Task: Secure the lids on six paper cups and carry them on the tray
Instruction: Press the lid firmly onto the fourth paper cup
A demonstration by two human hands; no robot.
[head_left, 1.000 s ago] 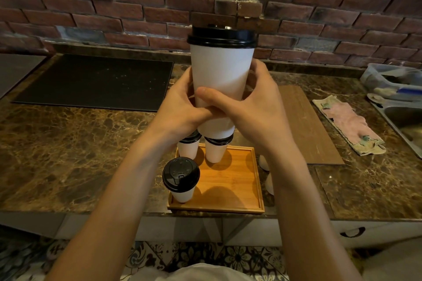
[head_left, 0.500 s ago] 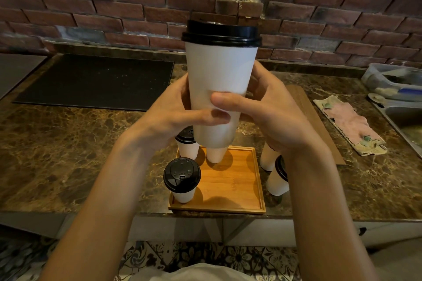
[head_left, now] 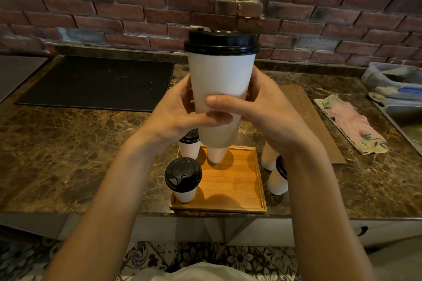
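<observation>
A lidded paper cup (head_left: pixel 219 89) is held upright above the tray (head_left: pixel 230 189), the grip of the left hand (head_left: pixel 180 109) and the right hand (head_left: pixel 267 112) being closed round its lower half. Three cups (head_left: pixel 184 191) are stood on the tray; two other cups (head_left: pixel 276 183) are set just beside it on the table (head_left: pixel 68 155).

held cup (head_left: pixel 220 89) hides most of back tray cup (head_left: pixel 217 154); sink (head_left: pixel 411 128) cut off at r edge.

Warm, rather dim light is coming from the upper left, throwing soft shadows of the cups (head_left: pixel 183 175) rightward across the tray (head_left: pixel 237 189). The held cup (head_left: pixel 219 89) is glowing evenly. Wide-angle distortion is bending the brick wall (head_left: pixel 91 7) and the surface (head_left: pixel 68 143) at the edges.
</observation>
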